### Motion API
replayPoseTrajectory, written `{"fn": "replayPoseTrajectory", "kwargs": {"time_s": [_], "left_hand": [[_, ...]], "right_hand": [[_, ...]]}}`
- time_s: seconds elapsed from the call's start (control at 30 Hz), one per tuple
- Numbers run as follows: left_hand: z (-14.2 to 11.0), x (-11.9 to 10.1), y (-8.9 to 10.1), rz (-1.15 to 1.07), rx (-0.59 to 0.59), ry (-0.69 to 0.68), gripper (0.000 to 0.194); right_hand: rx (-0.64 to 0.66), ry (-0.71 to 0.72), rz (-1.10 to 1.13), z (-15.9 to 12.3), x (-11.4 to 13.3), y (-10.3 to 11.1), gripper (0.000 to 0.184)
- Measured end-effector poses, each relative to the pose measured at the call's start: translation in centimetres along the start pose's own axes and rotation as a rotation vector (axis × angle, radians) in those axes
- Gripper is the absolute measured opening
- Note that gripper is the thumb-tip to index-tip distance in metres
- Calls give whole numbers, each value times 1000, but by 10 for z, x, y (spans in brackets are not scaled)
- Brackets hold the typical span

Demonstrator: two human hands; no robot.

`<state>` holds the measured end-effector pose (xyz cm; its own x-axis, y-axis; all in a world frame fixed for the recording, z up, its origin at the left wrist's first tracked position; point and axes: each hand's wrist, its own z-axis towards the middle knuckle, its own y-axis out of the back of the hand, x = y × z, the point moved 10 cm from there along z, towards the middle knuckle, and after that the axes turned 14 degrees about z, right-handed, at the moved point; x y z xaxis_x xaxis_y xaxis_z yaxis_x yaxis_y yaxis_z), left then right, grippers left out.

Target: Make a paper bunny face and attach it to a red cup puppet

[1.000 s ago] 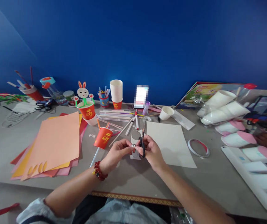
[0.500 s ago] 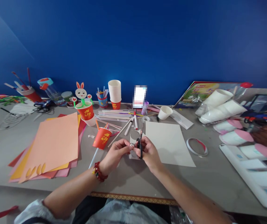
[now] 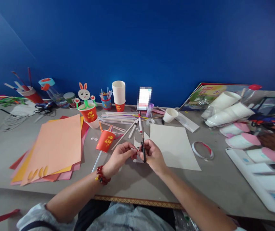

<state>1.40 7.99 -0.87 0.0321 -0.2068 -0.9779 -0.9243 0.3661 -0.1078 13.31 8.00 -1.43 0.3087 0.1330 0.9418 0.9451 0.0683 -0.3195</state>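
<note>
Two hands stay over the counter (image 3: 127, 187). Left hand (image 3: 123, 156) pinches small paper piece (image 3: 138, 149), now turned versus the earlier frame; right hand (image 3: 153, 157) still grips black scissors (image 3: 143, 148).

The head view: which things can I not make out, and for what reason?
Small white piece: head view, outline partly covered by the left hand and right hand.
Red strip: head view, one end cut off by the left edge.
Bright screen: head view, content lost under pixelation.
</note>
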Motion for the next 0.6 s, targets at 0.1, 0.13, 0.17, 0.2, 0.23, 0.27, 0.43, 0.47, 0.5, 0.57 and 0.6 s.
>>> {"fn": "replayPoseTrajectory", "kwargs": {"time_s": [0.1, 0.13, 0.17, 0.2, 0.23, 0.27, 0.43, 0.47, 0.5, 0.57, 0.6], "left_hand": [[1, 1, 0, 76, 16, -3, 31], [1, 2, 0, 89, 13, -2, 32], [1, 2, 1, 94, 2, -2, 32], [1, 2, 3, 90, -15, -6, 32], [1, 2, 5, 82, -38, -13, 32], [1, 1, 7, 74, -64, -22, 31], [0, 2, 14, 49, -143, -30, 31], [0, 3, 12, 46, -136, -27, 31], [0, 3, 11, 47, -123, -25, 30], [-1, 2, 7, 58, -99, -26, 28], [-1, 0, 6, 68, -93, -30, 26]], "right_hand": [[22, -11, -66, 2, 2, 0, 31], [25, -13, -68, 2, 3, 0, 32], [23, -20, -52, 2, 3, 0, 32], [16, -33, -19, 2, 2, 0, 33], [9, -50, 20, 1, 0, 0, 33], [5, -68, 57, 0, -2, -1, 34], [-5, -33, 24, -3, -2, -5, 36], [-17, -13, -1, -4, -1, -4, 37], [-25, 1, -19, -4, 0, -2, 37], [-23, 10, -41, -3, 0, -1, 36], [-15, 8, -50, -3, 0, -1, 35]]}}
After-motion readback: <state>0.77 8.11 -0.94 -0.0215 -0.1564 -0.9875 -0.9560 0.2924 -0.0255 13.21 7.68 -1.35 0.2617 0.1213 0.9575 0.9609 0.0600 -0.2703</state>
